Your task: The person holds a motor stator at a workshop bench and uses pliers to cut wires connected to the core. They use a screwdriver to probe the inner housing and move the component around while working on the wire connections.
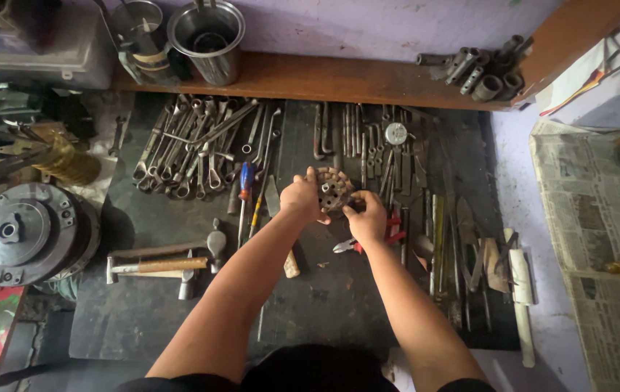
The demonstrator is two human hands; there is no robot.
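Fingers of the left hand (pixel 300 197) and right hand (pixel 368 219) curl closed around a round toothed metal disc (pixel 333 190), held above the dark mat (pixel 143 305) mid-bench. Wrenches (pixel 193 145) crowd the left side, files (pixel 433 239) the right; hammers (pixel 164 265) lie nearer. Bare mat shows under the forearms.

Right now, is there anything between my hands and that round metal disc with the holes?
Nothing visible. Your left hand and right hand both already grip the disc by its edges, above the dark mat.
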